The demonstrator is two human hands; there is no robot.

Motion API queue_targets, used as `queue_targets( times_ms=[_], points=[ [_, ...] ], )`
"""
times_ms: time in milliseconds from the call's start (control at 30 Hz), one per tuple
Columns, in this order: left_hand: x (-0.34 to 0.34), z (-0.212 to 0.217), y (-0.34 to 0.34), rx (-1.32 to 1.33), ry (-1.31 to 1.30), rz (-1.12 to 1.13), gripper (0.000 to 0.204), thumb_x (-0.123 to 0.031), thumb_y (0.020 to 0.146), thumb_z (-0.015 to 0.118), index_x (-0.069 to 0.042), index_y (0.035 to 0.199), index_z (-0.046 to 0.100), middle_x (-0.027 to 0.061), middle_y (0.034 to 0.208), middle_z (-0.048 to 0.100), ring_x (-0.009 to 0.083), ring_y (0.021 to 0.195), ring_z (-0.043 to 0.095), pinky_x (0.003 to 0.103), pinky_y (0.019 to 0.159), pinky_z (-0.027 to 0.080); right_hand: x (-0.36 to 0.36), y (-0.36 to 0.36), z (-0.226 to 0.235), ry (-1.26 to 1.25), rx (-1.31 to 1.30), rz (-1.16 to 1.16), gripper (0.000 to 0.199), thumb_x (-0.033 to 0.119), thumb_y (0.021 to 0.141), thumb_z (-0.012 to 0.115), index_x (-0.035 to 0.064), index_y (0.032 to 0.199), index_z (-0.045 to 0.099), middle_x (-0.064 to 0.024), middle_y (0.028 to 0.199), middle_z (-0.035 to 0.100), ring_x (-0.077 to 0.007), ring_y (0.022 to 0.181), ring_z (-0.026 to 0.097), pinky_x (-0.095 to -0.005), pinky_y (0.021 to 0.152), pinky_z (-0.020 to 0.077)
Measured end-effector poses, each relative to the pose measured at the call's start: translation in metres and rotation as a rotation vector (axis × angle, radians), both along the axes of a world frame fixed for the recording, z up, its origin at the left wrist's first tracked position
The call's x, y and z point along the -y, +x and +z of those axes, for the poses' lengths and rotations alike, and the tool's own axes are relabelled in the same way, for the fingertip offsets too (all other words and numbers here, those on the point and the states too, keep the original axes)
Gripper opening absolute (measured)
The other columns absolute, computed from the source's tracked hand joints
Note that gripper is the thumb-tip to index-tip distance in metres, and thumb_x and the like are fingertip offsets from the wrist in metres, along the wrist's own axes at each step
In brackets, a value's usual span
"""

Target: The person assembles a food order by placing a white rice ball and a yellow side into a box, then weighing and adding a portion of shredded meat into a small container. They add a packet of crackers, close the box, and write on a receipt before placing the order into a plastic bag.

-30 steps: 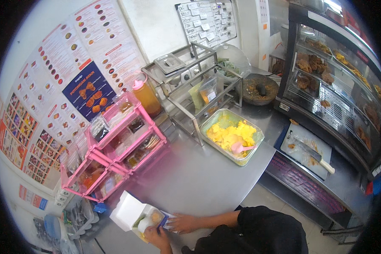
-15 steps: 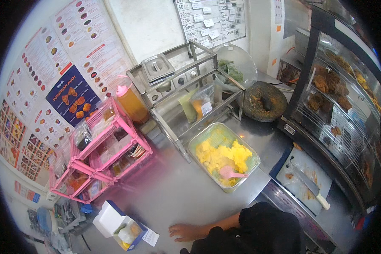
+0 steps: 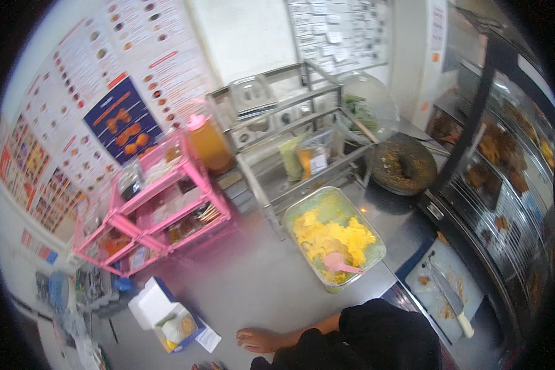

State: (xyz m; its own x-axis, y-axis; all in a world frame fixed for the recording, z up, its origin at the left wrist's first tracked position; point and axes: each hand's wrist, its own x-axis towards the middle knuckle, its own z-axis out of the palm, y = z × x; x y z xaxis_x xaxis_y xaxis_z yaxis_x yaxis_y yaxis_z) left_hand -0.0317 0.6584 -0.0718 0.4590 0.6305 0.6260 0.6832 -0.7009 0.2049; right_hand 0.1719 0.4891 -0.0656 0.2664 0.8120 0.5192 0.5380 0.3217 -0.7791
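My right hand (image 3: 257,339) rests on the steel counter (image 3: 246,271) at the bottom centre, fingers stretched out, holding nothing. Its black-sleeved arm comes in from the lower right. What look like fingertips of my left hand (image 3: 206,366) just show at the lower edge; the rest is out of view. Left of my right hand stands an open white-and-blue cardboard box (image 3: 177,327) with a white mound, a brown piece and something yellow inside. A paper slip (image 3: 208,340) lies against it. Beyond my arm sits a tray of yellow food (image 3: 333,237) with a pink scoop (image 3: 342,263).
Pink stacked baskets (image 3: 157,213) with packets stand left, beside a bottle of amber liquid (image 3: 209,145). Behind are a steel rack (image 3: 259,185) and a stone mortar (image 3: 404,166). At right, a knife (image 3: 450,296) lies on a cutting board (image 3: 425,290), before a glass food cabinet (image 3: 499,166).
The view has shifted, so the surroundings sit further right. My right hand stays on the counter, close to the box. Fingertips now show at the lower edge.
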Motion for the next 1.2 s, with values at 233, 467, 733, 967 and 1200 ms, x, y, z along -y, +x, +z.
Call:
queue_targets(
  times_ms=[233, 467, 733, 967, 1200],
  points=[
    [0.022, 0.013, 0.023, 0.223, -0.182, 0.174, 0.054, -0.036, 0.077, 0.059, 0.002, 0.114, 0.046, 0.0226, 0.114, 0.044, 0.038, 0.109, 0.039, 0.048, 0.092, 0.028, -0.025, 0.039, 0.055, -0.153, -0.137, -0.208, 0.025, 0.007, 0.078, 0.057, 0.0069, 0.103, 0.057, -0.0114, 0.111, 0.053, -0.0262, 0.109, 0.047, -0.0368, 0.095, 0.0361],
    [0.028, 0.022, 0.023, 0.155, -0.275, 0.21, 0.063, -0.035, 0.075, 0.061, 0.004, 0.119, 0.039, 0.023, 0.121, 0.039, 0.0404, 0.118, 0.032, 0.051, 0.099, 0.023, -0.112, 0.306, 0.27, 0.529, 0.159, -0.92, 0.018, 0.005, 0.08, 0.05, -0.0001, 0.095, 0.058, -0.0195, 0.09, 0.057, -0.0356, 0.085, 0.054, -0.0394, 0.076, 0.0417],
    [0.03, 0.029, 0.028, 0.104, -0.391, 0.305, 0.067, -0.018, 0.068, 0.065, 0.005, 0.123, 0.035, 0.027, 0.127, 0.034, 0.0415, 0.123, 0.026, 0.05, 0.103, 0.017, -0.204, 0.453, 0.344, -0.416, 0.961, -1.014, 0.019, 0.006, 0.073, 0.054, 0.0046, 0.09, 0.062, -0.017, 0.09, 0.061, -0.0297, 0.087, 0.06, -0.0405, 0.074, 0.0495],
    [0.03, 0.03, 0.025, 0.188, -0.333, 0.183, 0.062, -0.02, 0.068, 0.066, 0.005, 0.118, 0.039, 0.0258, 0.119, 0.04, 0.041, 0.116, 0.033, 0.05, 0.1, 0.022, -0.209, 0.478, 0.342, -0.395, 1.13, -1.019, 0.012, 0.014, 0.072, 0.057, 0.0103, 0.078, 0.067, -0.013, 0.08, 0.064, -0.0287, 0.075, 0.063, -0.0398, 0.066, 0.0503],
    [0.03, 0.047, 0.039, 0.267, -0.346, 0.217, 0.064, -0.025, 0.073, 0.063, 0.003, 0.123, 0.036, 0.0227, 0.123, 0.039, 0.0373, 0.122, 0.031, 0.048, 0.102, 0.021, -0.171, 0.404, 0.389, -0.198, 0.974, -0.663, 0.019, 0.018, 0.074, 0.058, 0.01, 0.089, 0.067, -0.0107, 0.083, 0.065, -0.026, 0.075, 0.063, -0.0369, 0.068, 0.0487]
  ],
)
